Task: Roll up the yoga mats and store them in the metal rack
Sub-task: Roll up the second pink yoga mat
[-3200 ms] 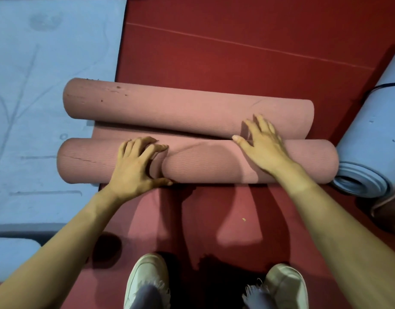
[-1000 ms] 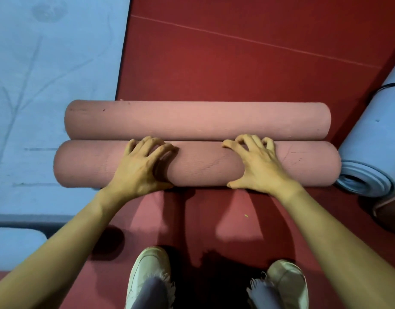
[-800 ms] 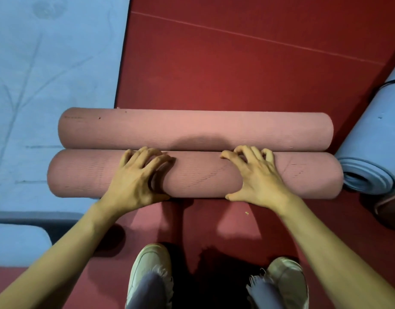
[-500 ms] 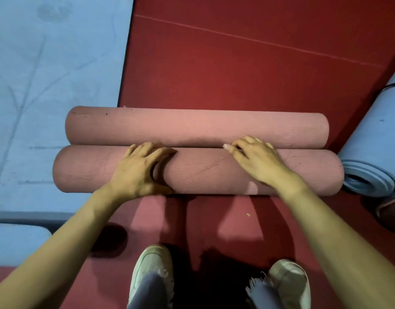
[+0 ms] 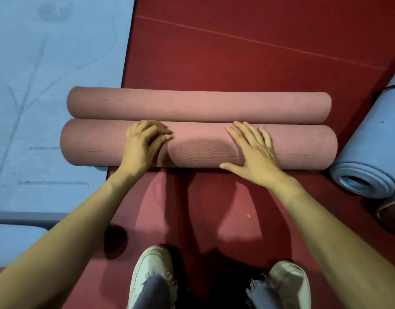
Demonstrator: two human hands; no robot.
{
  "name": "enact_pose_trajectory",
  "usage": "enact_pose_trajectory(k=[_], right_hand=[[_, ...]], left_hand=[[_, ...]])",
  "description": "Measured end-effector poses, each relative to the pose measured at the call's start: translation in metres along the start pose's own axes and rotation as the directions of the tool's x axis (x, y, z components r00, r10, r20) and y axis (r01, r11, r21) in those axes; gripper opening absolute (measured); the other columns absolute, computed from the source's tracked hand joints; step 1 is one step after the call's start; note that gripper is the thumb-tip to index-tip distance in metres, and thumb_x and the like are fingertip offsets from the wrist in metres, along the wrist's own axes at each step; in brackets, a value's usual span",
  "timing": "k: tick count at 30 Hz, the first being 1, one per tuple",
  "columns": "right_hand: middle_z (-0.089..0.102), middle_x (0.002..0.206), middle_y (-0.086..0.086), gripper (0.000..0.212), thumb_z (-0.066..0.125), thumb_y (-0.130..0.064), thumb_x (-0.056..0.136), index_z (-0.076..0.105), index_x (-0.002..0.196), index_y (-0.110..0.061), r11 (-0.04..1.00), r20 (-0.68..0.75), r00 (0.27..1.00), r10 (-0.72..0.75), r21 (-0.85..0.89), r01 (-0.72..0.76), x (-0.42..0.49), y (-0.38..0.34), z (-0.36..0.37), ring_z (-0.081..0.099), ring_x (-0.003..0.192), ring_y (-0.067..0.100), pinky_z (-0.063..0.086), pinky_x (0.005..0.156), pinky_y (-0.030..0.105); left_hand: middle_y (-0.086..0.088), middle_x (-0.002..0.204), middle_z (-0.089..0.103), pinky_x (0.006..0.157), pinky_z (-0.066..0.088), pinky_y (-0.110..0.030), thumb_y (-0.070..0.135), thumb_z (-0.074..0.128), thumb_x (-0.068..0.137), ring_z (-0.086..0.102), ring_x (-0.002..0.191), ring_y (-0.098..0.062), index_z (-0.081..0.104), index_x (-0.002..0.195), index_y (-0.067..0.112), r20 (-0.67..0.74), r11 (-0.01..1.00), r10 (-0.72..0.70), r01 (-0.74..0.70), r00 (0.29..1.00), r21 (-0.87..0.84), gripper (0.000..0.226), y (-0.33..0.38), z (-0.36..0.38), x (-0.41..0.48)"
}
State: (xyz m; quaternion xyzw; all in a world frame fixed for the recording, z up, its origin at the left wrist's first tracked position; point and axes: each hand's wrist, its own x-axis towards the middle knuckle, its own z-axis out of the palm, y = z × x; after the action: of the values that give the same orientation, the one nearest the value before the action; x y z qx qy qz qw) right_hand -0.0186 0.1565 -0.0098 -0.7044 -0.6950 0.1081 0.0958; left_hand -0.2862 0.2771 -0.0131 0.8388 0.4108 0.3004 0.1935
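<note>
Noted near roll (image 5: pixel 198 150) on red floor (image 5: pixel 236 52), lying 9-to-3 and touching far roll (image 5: pixel 198 105) at its 12 o'clock along the full length. Gripped by left hand (image 5: pixel 145 146), fingers curled over the crest. Pressed by right hand (image 5: pixel 252 152) laid flat, fingers spread, holding nothing. No metal rack in view.

Risks, as judged:
- Springing open of near roll on release of pressure; no strap or tie seen on it.
- Coning at the ends from uneven push, left clawed and right flat; likely a poor fit in the rack.
- Bumping of the 3 o'clock end into blue rolled mat (image 5: pixel 366 179), just beside it, on any slide that way.
- Catching of the 9 o'clock end on blue flat mat (image 5: pixel 47 85), already overlapped there.

Against 3.2 s ago: strip of flat mat between the rolls gone; far roll no longer skewed, now parallel and in contact.
Against 0.5 s ago: right hand changed from bunched fingers at the seam to a spread palm, thumb out along the 6 o'clock edge; left hand much as before.
</note>
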Motion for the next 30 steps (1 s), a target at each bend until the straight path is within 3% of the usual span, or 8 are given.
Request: enact_pose_trajectory(k=[4,7,10,14,20,22,25,30], right_hand=[[0.025,0.149,0.010,0.098,0.063,-0.066,0.066,0.029,0.147,-0.023,0.999,0.036,0.999,-0.012,0.044,0.011,0.011,0.004,-0.007,0.020,0.137,0.028,0.004,0.114,0.039],[0.033,0.139,0.010,0.094,0.062,-0.063,0.066,0.030,0.146,-0.027,0.998,0.007,1.000,-0.008,0.056,0.008,0.017,0.005,-0.013,0.028,0.129,0.028,0.012,0.111,0.037],[0.036,0.137,0.009,0.080,0.064,-0.058,0.072,0.037,0.142,-0.031,0.998,-0.002,1.000,-0.028,0.062,0.028,0.019,0.006,-0.014,0.030,0.129,0.027,0.012,0.110,0.037],[0.035,0.141,0.010,0.070,0.060,-0.060,0.075,0.045,0.137,-0.033,0.998,0.031,0.999,-0.030,0.064,0.028,0.027,0.008,-0.017,0.028,0.132,0.030,0.013,0.111,0.039],[0.019,0.154,0.003,0.075,0.034,-0.072,0.080,0.013,0.147,-0.046,0.996,0.113,0.993,0.025,-0.084,-0.016,0.034,0.010,-0.018,0.011,0.141,0.024,0.003,0.114,0.041],[0.016,0.154,0.005,0.091,0.045,-0.077,0.072,0.007,0.148,-0.042,0.996,0.177,0.984,0.013,-0.089,0.003,0.040,0.013,-0.023,0.009,0.142,0.024,0.002,0.114,0.043],[0.018,0.153,0.005,0.111,0.070,-0.066,0.062,0.009,0.150,-0.033,0.994,0.212,0.977,-0.010,-0.106,0.034,0.046,0.017,-0.028,0.012,0.142,0.022,0.005,0.114,0.045],[0.032,0.141,0.003,0.110,0.080,-0.057,0.053,0.024,0.144,-0.031,0.994,0.178,0.984,0.000,-0.107,0.019,0.055,0.013,-0.029,0.026,0.134,0.022,0.016,0.109,0.045]], left_hand=[[-0.006,0.116,0.063,0.093,0.041,-0.043,0.057,0.061,0.081,0.057,0.108,-0.027,0.067,0.110,0.011,0.142,0.983,0.105,-0.124,0.984,0.132,0.055,-0.008,-0.004,-0.002],[-0.011,0.133,0.053,0.106,0.031,-0.046,0.070,0.057,0.070,0.045,0.124,-0.029,0.054,0.132,0.009,0.260,0.947,0.138,-0.204,0.956,0.248,0.086,-0.009,-0.007,-0.008],[-0.009,0.138,0.050,0.109,0.026,-0.047,0.074,0.056,0.063,0.040,0.128,-0.029,0.048,0.137,0.011,0.291,0.935,0.125,-0.211,0.948,0.286,0.098,-0.010,-0.007,-0.005],[-0.014,0.136,0.048,0.104,0.027,-0.045,0.077,0.056,0.059,0.041,0.123,-0.031,0.044,0.139,0.010,0.313,0.911,0.152,-0.255,0.938,0.323,0.105,-0.016,-0.006,0.003],[-0.017,0.126,0.048,0.097,0.030,-0.047,0.083,0.050,0.053,0.045,0.110,-0.034,0.040,0.139,0.007,0.392,0.859,0.135,-0.305,0.910,0.412,0.115,-0.022,-0.007,0.025],[-0.016,0.126,0.049,0.097,0.034,-0.048,0.083,0.050,0.052,0.046,0.109,-0.034,0.039,0.139,0.009,0.402,0.851,0.128,-0.309,0.907,0.425,0.115,-0.022,-0.007,0.031],[-0.013,0.126,0.050,0.097,0.036,-0.048,0.081,0.052,0.050,0.048,0.109,-0.034,0.038,0.139,0.017,0.422,0.868,0.096,-0.283,0.901,0.408,0.110,-0.019,-0.009,0.038],[-0.011,0.121,0.052,0.095,0.037,-0.047,0.078,0.055,0.050,0.049,0.107,-0.033,0.045,0.132,0.024,0.421,0.891,0.099,-0.268,0.901,0.365,0.099,-0.014,-0.010,0.045]])
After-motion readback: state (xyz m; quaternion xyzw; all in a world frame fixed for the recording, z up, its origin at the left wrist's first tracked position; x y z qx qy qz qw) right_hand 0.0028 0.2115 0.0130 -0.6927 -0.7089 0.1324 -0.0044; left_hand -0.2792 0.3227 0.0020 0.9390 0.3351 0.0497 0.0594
